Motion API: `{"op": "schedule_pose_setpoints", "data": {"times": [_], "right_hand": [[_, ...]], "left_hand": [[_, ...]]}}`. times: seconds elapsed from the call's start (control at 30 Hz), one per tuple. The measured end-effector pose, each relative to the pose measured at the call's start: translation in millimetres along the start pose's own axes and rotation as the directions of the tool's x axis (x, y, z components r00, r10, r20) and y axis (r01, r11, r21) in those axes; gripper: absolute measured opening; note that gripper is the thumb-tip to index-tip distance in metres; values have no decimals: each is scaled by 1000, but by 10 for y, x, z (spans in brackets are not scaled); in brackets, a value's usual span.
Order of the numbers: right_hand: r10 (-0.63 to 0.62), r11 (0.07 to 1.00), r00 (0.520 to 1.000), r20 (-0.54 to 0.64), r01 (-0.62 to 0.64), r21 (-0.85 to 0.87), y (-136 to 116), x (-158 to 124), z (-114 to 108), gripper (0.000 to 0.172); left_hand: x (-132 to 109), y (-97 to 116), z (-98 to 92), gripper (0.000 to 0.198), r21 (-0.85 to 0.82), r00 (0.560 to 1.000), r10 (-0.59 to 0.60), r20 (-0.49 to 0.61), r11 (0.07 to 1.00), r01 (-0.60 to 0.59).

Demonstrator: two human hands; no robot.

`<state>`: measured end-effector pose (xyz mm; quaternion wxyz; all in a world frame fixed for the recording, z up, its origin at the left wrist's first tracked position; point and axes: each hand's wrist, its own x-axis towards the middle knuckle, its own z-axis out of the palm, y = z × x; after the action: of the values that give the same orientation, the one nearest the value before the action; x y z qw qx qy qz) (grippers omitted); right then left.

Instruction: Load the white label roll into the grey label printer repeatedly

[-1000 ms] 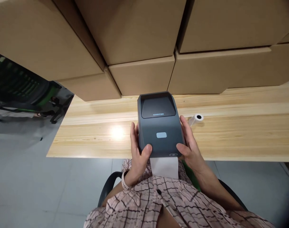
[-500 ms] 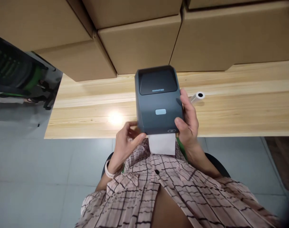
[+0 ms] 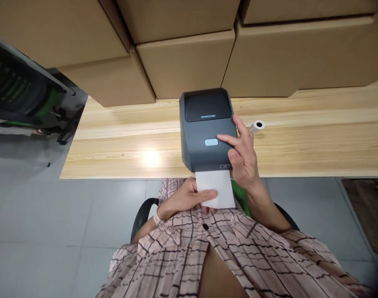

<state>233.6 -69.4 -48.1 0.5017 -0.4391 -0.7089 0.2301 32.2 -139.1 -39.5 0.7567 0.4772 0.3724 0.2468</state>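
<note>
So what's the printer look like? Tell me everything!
The printer is dark grey, looks plastic and shut, with a black window, lettering and a pale button. It sits on the table near the edge, paper sticking out in front. The right hand touches the printer, a finger by the button; the left hand holds the paper.

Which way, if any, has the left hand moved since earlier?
Yes: judged against the table, the left hand moved rightward and past its near edge, from the printer to the paper.
</note>
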Motion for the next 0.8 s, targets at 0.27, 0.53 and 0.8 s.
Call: {"op": "schedule_pose_setpoints", "data": {"times": [0.27, 0.53, 0.8], "right_hand": [[-75, 985, 948, 309, 119, -128, -272, 373, -232, 22], [-246, 965, 959, 140, 256, -59, -12, 102, -43, 40], [273, 928, 935, -224, -195, 318, 56, -552, 216, 47]], "left_hand": [[-196, -70, -279, 49, 416, 822, 329, -466, 901, -125], [101, -195, -211, 65, 623, 437, 708, -556, 702, -345], [280, -494, -105, 83, 432, 532, 621, -576, 783, -447]]}}
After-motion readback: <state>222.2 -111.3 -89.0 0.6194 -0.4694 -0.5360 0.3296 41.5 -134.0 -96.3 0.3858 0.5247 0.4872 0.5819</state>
